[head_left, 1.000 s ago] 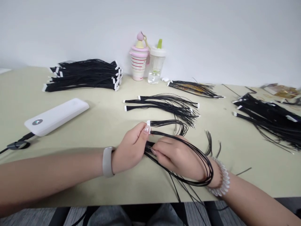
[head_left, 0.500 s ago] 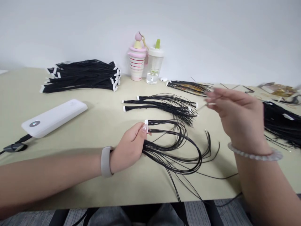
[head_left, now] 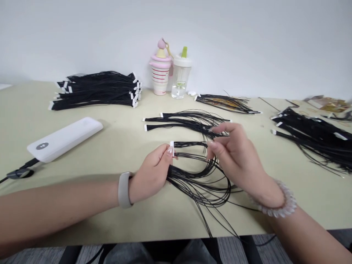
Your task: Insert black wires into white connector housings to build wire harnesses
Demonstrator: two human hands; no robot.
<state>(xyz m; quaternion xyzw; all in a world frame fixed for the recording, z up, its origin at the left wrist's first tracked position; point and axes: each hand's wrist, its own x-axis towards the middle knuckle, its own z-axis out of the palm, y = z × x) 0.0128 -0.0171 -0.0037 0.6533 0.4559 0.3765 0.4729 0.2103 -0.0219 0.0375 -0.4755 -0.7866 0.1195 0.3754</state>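
My left hand [head_left: 152, 172] rests on the table and pinches a small white connector [head_left: 172, 147] with thin black wires running from it. It also grips a bunch of loose black wires [head_left: 203, 187] that loop out to the right and trail off the table's front edge. My right hand [head_left: 238, 157] hovers just right of the connector, thumb and forefinger pinched on a thin wire end among those wires. Behind both hands lie finished black wire harnesses [head_left: 189, 123] with white connectors.
A large stack of harnesses [head_left: 97, 90] lies at the back left, a smaller bundle [head_left: 225, 102] at the back middle, another pile [head_left: 316, 137] on the right. A white power bank [head_left: 64, 137] with a cable lies on the left. Two drink bottles [head_left: 170, 71] stand at the wall.
My right hand left the wires near my left hand, swung up and right with a wire end, then came back down next to the connector. My left hand stayed put.
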